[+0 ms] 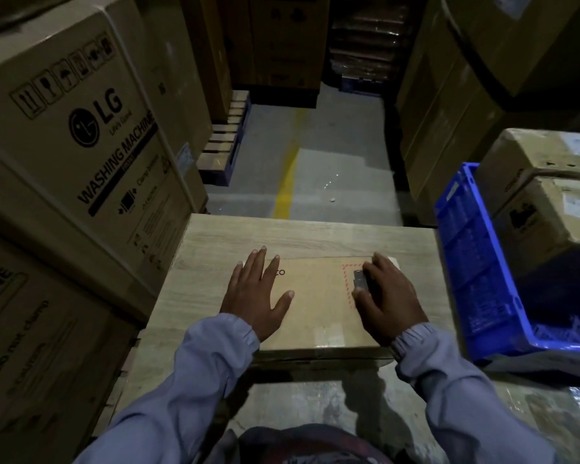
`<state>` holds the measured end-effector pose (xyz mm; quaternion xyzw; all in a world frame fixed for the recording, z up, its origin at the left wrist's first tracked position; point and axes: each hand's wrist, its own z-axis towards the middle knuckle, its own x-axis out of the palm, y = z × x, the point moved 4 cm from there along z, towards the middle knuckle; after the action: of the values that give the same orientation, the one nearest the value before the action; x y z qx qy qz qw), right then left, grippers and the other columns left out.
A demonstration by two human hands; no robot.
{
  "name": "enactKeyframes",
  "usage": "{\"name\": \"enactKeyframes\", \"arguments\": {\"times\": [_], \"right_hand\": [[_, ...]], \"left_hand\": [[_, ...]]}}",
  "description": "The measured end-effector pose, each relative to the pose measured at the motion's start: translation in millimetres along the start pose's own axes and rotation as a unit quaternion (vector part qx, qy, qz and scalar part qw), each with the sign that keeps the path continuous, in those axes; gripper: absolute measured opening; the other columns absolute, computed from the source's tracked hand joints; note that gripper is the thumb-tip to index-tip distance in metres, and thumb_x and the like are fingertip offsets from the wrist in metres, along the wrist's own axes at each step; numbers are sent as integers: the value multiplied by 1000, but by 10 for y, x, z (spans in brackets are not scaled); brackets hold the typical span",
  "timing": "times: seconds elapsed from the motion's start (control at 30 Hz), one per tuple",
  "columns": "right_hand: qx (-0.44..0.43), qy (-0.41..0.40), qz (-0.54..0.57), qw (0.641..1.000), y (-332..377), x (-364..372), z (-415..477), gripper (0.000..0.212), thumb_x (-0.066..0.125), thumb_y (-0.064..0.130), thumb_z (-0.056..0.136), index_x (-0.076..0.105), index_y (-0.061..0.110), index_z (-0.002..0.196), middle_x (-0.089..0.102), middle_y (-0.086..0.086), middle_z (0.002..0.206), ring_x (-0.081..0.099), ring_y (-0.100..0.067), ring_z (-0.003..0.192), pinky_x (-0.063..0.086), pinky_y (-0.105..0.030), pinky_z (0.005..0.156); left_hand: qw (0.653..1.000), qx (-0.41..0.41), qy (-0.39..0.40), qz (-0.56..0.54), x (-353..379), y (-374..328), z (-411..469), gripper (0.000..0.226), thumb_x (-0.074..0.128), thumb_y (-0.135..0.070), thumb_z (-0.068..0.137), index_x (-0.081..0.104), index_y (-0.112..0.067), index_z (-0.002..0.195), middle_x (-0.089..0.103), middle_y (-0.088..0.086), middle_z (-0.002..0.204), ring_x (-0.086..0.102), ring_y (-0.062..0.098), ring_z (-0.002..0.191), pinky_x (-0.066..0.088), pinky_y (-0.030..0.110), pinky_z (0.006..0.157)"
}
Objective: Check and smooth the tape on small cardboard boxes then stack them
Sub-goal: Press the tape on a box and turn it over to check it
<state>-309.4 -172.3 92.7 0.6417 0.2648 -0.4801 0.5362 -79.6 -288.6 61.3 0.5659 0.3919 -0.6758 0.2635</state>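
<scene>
A flat small cardboard box (318, 306) lies on a pale wooden table (215, 246) in front of me. My left hand (257, 296) lies flat on the box's left part, fingers straight and spread. My right hand (387, 299) rests on the box's right part, over a red dashed label outline, with its fingers slightly bent against the top. A strip of clear tape (329, 334) shows on the near edge of the box between my hands.
Large washing machine cartons (81, 135) stand stacked at the left. A blue plastic crate (482, 272) sits at the right beside the table, with taped cardboard boxes (543, 209) behind it. Tall cartons line the right side. A floor aisle with a yellow line (287, 182) runs ahead.
</scene>
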Motion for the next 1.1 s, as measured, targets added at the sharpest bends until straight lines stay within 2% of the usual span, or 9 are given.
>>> {"name": "enactKeyframes", "arguments": {"times": [0.13,0.23,0.33,0.47,0.63,0.7,0.8,0.93,1.1], "right_hand": [[90,-31,140,986,-213,-133,-171,61,53,43,91,40,15,144,38,-9,151,35,-25,139,31,-44,113],[218,-12,248,944,-476,-65,-426,68,62,40,92,31,22,149,42,-10,148,46,-31,129,40,-39,100],[261,0,335,906,-515,52,-610,67,62,45,89,35,25,147,49,-5,141,51,-27,122,41,-34,95],[277,20,427,861,-426,86,-690,16,60,42,91,59,45,107,64,11,103,59,-14,100,39,-23,71],[209,41,448,868,-281,-196,-665,25,63,49,85,63,41,108,71,2,100,65,-17,95,46,-24,71],[152,33,443,883,-215,-367,-623,50,62,62,74,56,50,121,71,2,107,68,-17,99,54,-29,78],[65,-4,392,918,-41,-628,-539,54,57,67,72,43,68,124,61,8,129,62,-7,113,54,-27,89],[-19,-29,230,972,317,-764,-461,76,46,74,75,26,49,144,22,26,151,24,-1,142,28,-34,114],[-142,-27,105,984,755,-533,-504,86,28,77,88,15,23,153,7,3,160,4,-8,148,-1,-14,116]], "left_hand": [[995,-36,-23,-93,19,146,-145,83,32,-65,85,25,-17,151,3,9,163,6,26,149,16,40,118],[975,-97,-21,-201,56,244,-272,87,42,-66,83,18,-22,154,4,7,163,15,28,147,23,39,117],[959,-119,-34,-254,45,239,-320,81,54,-55,86,19,-28,153,15,1,162,26,20,144,26,27,111],[958,-120,-38,-259,25,231,-303,80,55,-55,85,22,-27,153,21,1,160,30,18,142,26,23,108],[954,-124,-29,-273,-33,246,-349,78,58,-50,87,24,-23,152,19,1,160,29,15,142,23,18,106],[948,-133,-17,-288,-16,225,-365,83,53,-57,83,23,-22,153,20,0,160,25,14,143,20,18,108],[939,-154,30,-307,86,205,-387,79,53,-51,89,18,-21,154,22,-1,159,25,8,141,16,12,105],[941,-130,120,-288,204,101,-399,63,43,-41,99,19,-20,153,19,8,160,28,22,143,19,14,104],[927,-135,133,-324,-56,-38,-363,60,37,-48,100,22,-25,153,37,4,153,41,23,135,28,20,105]]}}
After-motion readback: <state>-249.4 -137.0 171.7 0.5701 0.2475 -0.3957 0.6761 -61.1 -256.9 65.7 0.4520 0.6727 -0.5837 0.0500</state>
